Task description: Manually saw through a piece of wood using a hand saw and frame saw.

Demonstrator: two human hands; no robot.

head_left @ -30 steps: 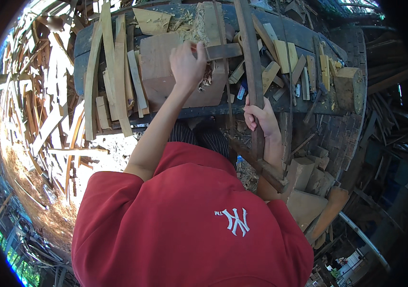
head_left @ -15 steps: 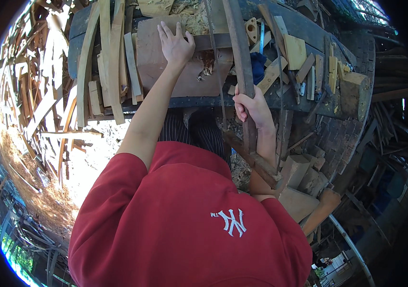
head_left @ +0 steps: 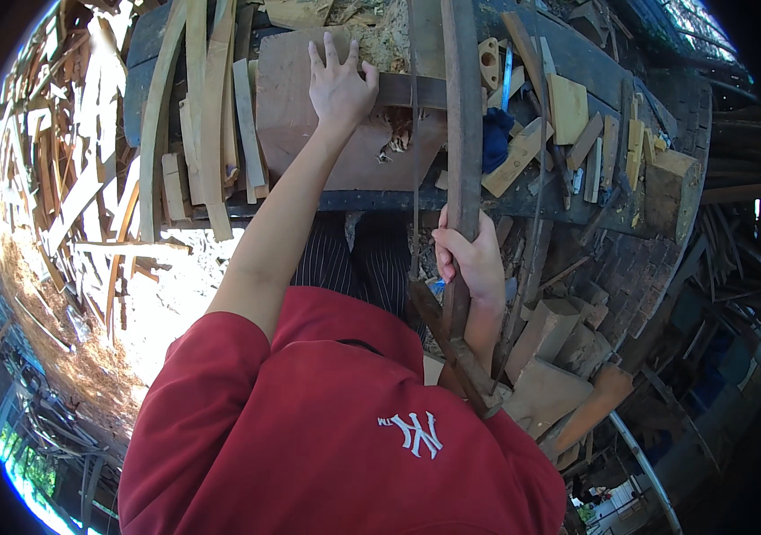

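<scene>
My left hand (head_left: 342, 91) lies with fingers spread on a brown wooden board (head_left: 287, 85) on the workbench. My right hand (head_left: 477, 263) is wrapped round the long wooden middle bar of a frame saw (head_left: 463, 116), whose near crosspiece is close to my right sleeve. The thin saw blade (head_left: 414, 152) runs alongside the bar and crosses the right part of the board. How deep it sits in the wood I cannot tell. A darker wood strip (head_left: 407, 90) and a ragged reddish-brown patch (head_left: 398, 134) show on the board between my left hand and the bar.
Long curved wood strips (head_left: 195, 107) lie on the bench's left. To the right are a dark blue cloth (head_left: 496, 140), a holed wooden block (head_left: 488, 64) and several offcuts (head_left: 568, 109). Wood blocks (head_left: 543, 339) are piled near my right arm. Scrap wood (head_left: 86, 196) covers the left ground.
My right hand has drawn the frame saw toward my body, its near end now closer to my sleeve. My left hand stays spread on the board.
</scene>
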